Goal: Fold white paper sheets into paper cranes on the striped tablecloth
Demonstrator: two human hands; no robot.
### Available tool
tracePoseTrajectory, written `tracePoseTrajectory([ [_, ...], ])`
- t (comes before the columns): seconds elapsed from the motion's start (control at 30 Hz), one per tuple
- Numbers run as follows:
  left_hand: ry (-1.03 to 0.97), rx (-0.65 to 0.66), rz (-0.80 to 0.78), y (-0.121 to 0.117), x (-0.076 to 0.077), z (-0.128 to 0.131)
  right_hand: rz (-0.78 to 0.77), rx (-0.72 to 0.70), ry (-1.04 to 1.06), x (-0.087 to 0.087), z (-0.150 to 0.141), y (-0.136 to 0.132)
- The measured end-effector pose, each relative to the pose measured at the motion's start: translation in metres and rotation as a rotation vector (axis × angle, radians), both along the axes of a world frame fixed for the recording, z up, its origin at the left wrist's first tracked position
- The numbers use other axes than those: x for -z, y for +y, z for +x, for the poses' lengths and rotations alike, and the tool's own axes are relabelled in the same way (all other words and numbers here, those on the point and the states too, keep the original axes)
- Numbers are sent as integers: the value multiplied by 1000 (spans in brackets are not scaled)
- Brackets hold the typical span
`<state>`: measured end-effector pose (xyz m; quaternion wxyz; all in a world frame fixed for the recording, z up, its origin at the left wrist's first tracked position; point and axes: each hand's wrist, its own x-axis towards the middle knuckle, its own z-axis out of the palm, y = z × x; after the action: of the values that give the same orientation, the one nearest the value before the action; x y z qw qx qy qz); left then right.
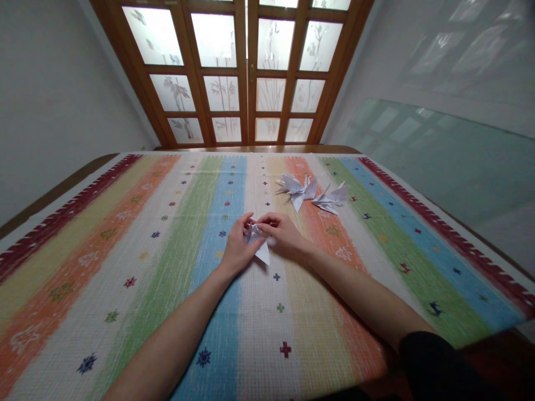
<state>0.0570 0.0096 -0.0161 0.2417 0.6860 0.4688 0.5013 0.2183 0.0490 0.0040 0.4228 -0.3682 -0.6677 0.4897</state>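
Between my hands is a small piece of folded white paper (pixel 262 254), with one pointed end sticking out toward me. My left hand (pixel 240 245) grips its left side, thumb lying across the front. At its upper right, my right hand (pixel 281 228) pinches the paper between thumb and fingers. Part of the fold is covered by my fingers. Beyond my right hand, folded white paper cranes (pixel 297 192) lie close together on the cloth, with another paper crane (pixel 332 197) at their right.
A striped, patterned tablecloth (pixel 167 245) covers the table. Wooden doors with glass panes (pixel 246 72) stand behind the far edge. A pale glass panel (pixel 418 156) leans along the right wall.
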Motion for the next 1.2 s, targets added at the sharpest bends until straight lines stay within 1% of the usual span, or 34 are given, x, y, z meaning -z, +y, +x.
tracePoseTrajectory([
  [0.13, 146, -60, 135, -4, -1, 2, 22, -14, 17, 0, -2, -3],
  [0.17, 143, -82, 163, -4, -2, 2, 29, -16, 20, 0, -2, -4],
  [0.23, 65, -128, 168, -2, -2, 0, 24, -19, 32, -1, -1, -4],
  [0.3, -78, -203, 100, 3, -1, -3, 4, -25, 44, -1, -1, -2],
  [0.37, -232, -245, -23, 8, 1, -6, -10, -44, 47, -1, 1, 0],
  [0.43, -343, -207, -159, 13, 3, -8, -5, -52, 55, 0, 2, 1],
  [0.5, -383, -139, -256, 16, 2, -9, -2, -64, 68, 0, 3, 2],
  [0.53, -382, -122, -278, 16, 1, -9, -6, -76, 68, 0, 4, 2],
  [0.6, -364, -134, -281, 16, -2, -10, -38, -100, 53, 0, 5, 2],
  [0.67, -364, -195, -251, 16, -5, -12, -84, -97, 26, 1, 5, 3],
  [0.73, -384, -270, -210, 17, -8, -16, -113, -49, -5, 2, 5, 4],
  [0.8, -420, -317, -189, 19, -8, -18, -128, 19, -20, 3, 5, 6],
  [0.9, -479, -340, -197, 22, -8, -20, -186, 52, -8, 3, 6, 7],
  [1.07, -580, -357, -217, 23, -8, -21, -334, -29, -103, 0, 11, 8],
  [1.13, -667, -355, -257, 24, -9, -21, -400, -40, -51, 0, 12, 10],
  [1.2, -807, -342, -318, 24, -11, -22, -450, -33, 61, 1, 14, 12],
])
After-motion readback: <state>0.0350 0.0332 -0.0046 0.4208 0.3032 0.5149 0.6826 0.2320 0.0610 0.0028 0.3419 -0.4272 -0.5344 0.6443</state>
